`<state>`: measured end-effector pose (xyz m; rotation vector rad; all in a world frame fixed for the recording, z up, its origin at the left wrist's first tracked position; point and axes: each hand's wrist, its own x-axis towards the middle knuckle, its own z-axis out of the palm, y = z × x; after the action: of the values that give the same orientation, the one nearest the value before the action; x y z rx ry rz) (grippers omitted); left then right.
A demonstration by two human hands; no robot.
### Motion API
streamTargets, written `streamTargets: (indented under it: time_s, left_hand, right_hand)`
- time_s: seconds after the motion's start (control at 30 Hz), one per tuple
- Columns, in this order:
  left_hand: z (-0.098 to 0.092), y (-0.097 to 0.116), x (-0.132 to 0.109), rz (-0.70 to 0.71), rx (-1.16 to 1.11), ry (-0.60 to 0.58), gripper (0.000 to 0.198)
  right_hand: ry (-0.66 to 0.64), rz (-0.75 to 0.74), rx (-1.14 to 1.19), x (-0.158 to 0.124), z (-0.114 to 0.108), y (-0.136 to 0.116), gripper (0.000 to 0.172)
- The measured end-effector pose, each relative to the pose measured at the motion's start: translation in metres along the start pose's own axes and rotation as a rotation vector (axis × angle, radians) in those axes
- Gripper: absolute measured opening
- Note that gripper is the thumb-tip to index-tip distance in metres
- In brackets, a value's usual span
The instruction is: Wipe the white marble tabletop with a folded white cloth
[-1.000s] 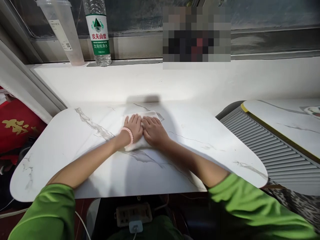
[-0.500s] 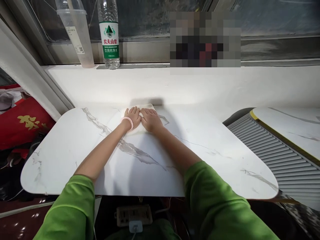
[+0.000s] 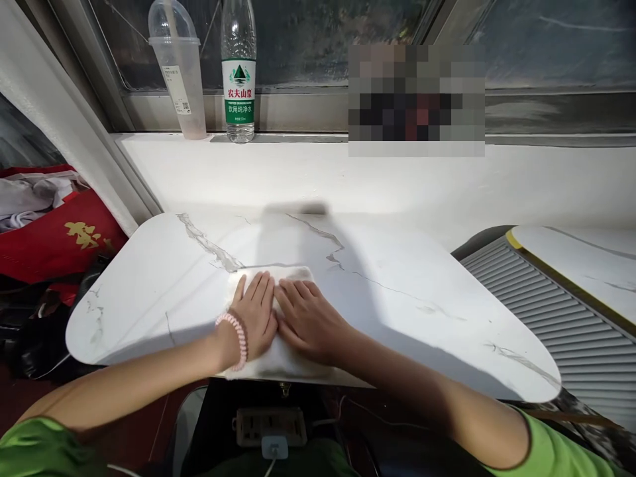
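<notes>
A white cloth lies spread on the white marble-patterned table, close to its front edge. Both palms press down on it, side by side. My left hand is flat with fingers stretched forward, and a pink coiled band circles that wrist. My right hand also rests flat on the cloth, its fingers extended and its thumb side close against the left hand. Much of the cloth's middle is hidden under the hands.
On the window ledge stand a clear plastic cup with a straw and a water bottle. A red bag sits at the left. Below the table edge is a power strip with a plug. Grey ribbed panelling stands at the right.
Both hands and the cloth have slid from the table's back edge toward me, near the front edge. The elbows have bent outward, and the view has shifted slightly.
</notes>
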<state>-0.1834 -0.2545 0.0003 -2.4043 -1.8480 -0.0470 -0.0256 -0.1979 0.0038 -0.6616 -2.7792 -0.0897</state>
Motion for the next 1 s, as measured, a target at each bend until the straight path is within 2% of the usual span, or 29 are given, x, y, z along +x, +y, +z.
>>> streamTargets:
  time_s: [0.13,0.3,0.43,0.6,0.77,0.87,1.0]
  left_hand:
    - [-0.004,0.0,-0.02,0.0,0.029,-0.016,0.057]
    - [-0.003,-0.017,-0.012,-0.039,-0.004,-0.018,0.056]
    - [0.006,-0.047,0.017,-0.079,-0.061,0.016,0.055]
    - [0.023,-0.103,0.08,-0.165,-0.078,0.121,0.056]
    - [0.03,-0.154,0.142,-0.176,-0.06,0.067,0.051]
    - [0.027,-0.168,0.157,-0.155,-0.051,0.014,0.05]
    - [0.025,-0.165,0.15,-0.145,-0.071,0.055,0.046]
  right_hand:
    - [0.054,-0.028,0.111,0.001,0.003,-0.012,0.035]
    - [0.136,0.003,0.221,0.019,0.02,-0.004,0.033]
    - [0.154,0.015,0.21,0.054,0.033,0.016,0.029]
    - [0.14,0.072,0.079,0.118,0.052,0.051,0.037]
    - [0.078,0.237,-0.048,0.174,0.072,0.08,0.044]
    - [0.051,0.271,-0.065,0.191,0.079,0.09,0.047]
    - [0.01,0.231,-0.059,0.192,0.079,0.094,0.051]
